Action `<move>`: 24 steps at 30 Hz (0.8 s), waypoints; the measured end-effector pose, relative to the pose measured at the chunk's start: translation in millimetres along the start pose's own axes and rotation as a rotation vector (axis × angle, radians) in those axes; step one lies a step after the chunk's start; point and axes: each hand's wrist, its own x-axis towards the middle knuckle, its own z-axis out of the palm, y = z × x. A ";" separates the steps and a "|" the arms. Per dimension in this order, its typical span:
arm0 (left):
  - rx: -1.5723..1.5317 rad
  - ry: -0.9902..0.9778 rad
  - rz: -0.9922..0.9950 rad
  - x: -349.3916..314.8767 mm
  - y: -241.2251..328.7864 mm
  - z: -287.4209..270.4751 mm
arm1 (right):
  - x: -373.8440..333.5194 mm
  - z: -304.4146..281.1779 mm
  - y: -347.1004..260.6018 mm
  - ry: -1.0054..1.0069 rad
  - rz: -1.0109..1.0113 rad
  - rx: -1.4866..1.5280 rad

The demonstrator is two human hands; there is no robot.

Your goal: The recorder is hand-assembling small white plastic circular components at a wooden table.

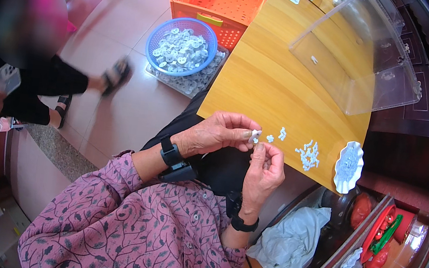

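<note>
Between thumb and fingers my left hand [225, 133] pinches a small white plastic part [255, 134] near the table's left edge. Close against it is my right hand [266, 168], its thumb and fingertips drawn together; whether it grips the same part or another tiny piece is too small to tell. On the table just beyond my fingers lie a few small white pieces [282, 134]. Farther right there is a loose pile of small white pieces [309, 156]. A white scalloped dish [356, 177] with tiny clear or bluish bits in it stands at the table's right edge.
A blue basket [151, 55] full of white round parts rests on a clear bin [190, 88] of more parts, beside an orange crate [208, 18]. A clear plastic box [354, 60] stands on the table [249, 73]. An open drawer [400, 267] is at right; another person [43, 79] walks at left.
</note>
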 end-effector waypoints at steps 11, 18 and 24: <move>0.117 0.060 0.012 -2.4 1.8 1.5 | -0.5 5.0 -0.8 -0.038 0.011 -0.116; 0.159 0.043 0.042 -3.0 2.9 0.5 | -0.5 7.9 -4.7 -0.044 -0.013 -0.143; 0.199 0.067 0.069 -4.7 3.8 3.8 | -1.9 11.0 -3.2 -0.019 -0.056 -0.152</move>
